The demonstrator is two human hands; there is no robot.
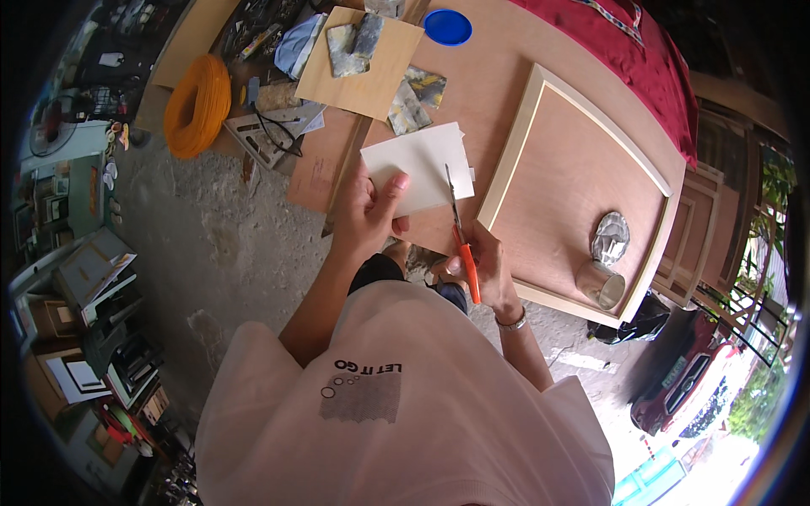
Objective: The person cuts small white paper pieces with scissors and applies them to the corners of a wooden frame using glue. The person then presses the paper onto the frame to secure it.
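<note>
My left hand (371, 211) grips a small stack of white card (426, 164), thumb on top, over the near edge of the table. In my right hand (491, 263) is a pair of scissors (467, 266) with orange handles, their blades pointing away from me. The blades lie over the right part of the card; whether they touch it I cannot tell. A pale wooden frame (515, 152) on a brown board lies just right of my right hand. Beyond the card rest two paint-stained grey and yellow pieces (411, 114).
A plywood square (316, 84) bears more stained pieces. Nearby are an orange coil (175, 110), a blue lid (448, 28) and a metal bracket (253, 143). A tin can (601, 285) and a crumpled silvery dish (610, 238) sit inside the frame. Red cloth (591, 42) covers the far edge.
</note>
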